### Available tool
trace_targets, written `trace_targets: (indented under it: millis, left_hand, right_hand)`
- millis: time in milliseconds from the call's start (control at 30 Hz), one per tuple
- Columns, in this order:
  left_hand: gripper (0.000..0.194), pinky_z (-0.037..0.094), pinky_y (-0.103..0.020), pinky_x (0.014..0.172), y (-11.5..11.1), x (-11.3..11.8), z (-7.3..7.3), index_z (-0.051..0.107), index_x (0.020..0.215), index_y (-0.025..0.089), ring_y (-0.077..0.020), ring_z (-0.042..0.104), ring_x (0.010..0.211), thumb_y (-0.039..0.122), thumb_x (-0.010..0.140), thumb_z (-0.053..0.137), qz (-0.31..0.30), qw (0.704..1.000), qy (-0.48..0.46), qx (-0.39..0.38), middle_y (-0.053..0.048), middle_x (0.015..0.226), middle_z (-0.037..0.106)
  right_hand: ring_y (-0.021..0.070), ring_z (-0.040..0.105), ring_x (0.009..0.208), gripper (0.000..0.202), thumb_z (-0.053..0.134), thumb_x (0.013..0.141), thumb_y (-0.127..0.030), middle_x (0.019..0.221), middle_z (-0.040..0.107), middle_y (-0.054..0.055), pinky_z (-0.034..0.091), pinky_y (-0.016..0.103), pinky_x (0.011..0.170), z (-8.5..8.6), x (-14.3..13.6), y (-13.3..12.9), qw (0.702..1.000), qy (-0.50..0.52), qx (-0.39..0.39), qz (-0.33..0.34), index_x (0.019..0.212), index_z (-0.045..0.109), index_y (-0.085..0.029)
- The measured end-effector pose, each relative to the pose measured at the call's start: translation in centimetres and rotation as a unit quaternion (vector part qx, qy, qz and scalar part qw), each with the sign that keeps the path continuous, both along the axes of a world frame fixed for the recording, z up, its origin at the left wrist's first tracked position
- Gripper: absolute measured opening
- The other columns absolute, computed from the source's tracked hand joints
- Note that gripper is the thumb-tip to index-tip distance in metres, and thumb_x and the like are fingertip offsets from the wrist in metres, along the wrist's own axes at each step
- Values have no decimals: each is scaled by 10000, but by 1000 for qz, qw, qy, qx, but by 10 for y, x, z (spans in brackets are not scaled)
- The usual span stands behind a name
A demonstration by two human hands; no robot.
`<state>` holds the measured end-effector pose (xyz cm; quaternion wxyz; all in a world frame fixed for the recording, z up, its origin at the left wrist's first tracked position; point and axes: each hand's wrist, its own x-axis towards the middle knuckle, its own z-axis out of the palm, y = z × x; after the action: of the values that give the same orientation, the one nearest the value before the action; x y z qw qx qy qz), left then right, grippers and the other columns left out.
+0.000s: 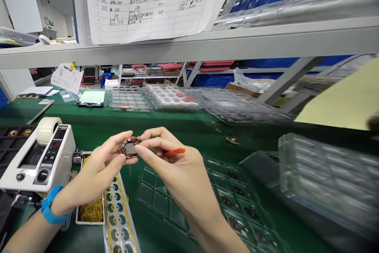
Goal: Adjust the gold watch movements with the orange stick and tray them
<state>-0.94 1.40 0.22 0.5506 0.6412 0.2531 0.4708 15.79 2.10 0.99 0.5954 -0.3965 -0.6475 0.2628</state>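
Far L on the green table [112, 122]: black tray [7, 158] w/ a few small gold-colored rings in its compartments, then a white tape dispenser [65, 154] w/ a roll of clear tape [44, 134] on top. L hand [99, 166], blue band [49, 205] on wrist, pinches the round part [128, 149] at its L side btwn thumb & fingers. Below that hand, a white box [77, 217] of thin yellow bands [90, 210]; just R of it, a long pale strip [132, 233] w/ round cutouts & yellow shapes. Round part is up off the table, held btwn both hands, w/ coppery edge, flat grey face & thin red wire [130, 171] hanging under it. R hand [183, 170] pinches its R side w/ thumb & fingertips; an orange piece [175, 152] sticks out by the curled fingers, can't tell exactly how it's held. Under R forearm & to its R, a clear compartment tray [158, 193] w/ dark round pcs [232, 175] in its R cells. Beyond it, a loose part [232, 140] lies on table, apart from tray. Far R: blurry stack of clear trays [325, 178], w/ pale yellow sheet [346, 101] above.
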Motion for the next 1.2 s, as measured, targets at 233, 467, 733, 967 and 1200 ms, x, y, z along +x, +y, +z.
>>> trace_targets:
  millis: [233,467,733,967,1200]
  left_hand:
    - [379,520,-285,1027,-2,5,-1,579,1286,276,-195,587,1247,114,953,500,28,999,-22,0,-25,1363,612]
    - [297,587,-232,785,-3,14,-4,563,1144,205,-143,719,895,65,884,529,82,996,-43,-13,-40,1032,736]
    - [249,583,-227,754,-2,16,-2,557,1063,193,-66,644,643,72,845,574,96,993,-63,-18,3,871,728]
    - [109,596,-224,727,0,22,-4,557,976,188,-129,723,810,143,881,588,129,988,-90,-11,-13,842,743]
    - [142,615,-270,718,1,22,-4,557,934,180,-170,743,817,224,852,664,153,983,-96,-32,-23,827,752]
  right_hand:
    - [131,537,639,142,680,788,-235,766,620,21,407,258,535,-4,-7,-1,998,-6,39,-50,649,709,-219]
    - [143,588,703,167,667,811,-191,760,630,22,428,252,555,-8,-16,-4,995,-16,70,-75,646,686,-210]
    - [144,603,720,167,655,827,-172,776,619,18,459,253,557,-12,-18,-4,993,-22,88,-81,664,661,-207]
    - [128,584,718,144,643,843,-138,797,602,6,497,254,584,-18,-26,-3,986,-38,129,-103,717,637,-207]
    - [119,537,672,133,642,843,-129,810,593,-7,467,246,560,-22,-28,1,979,-51,156,-124,774,566,-213]
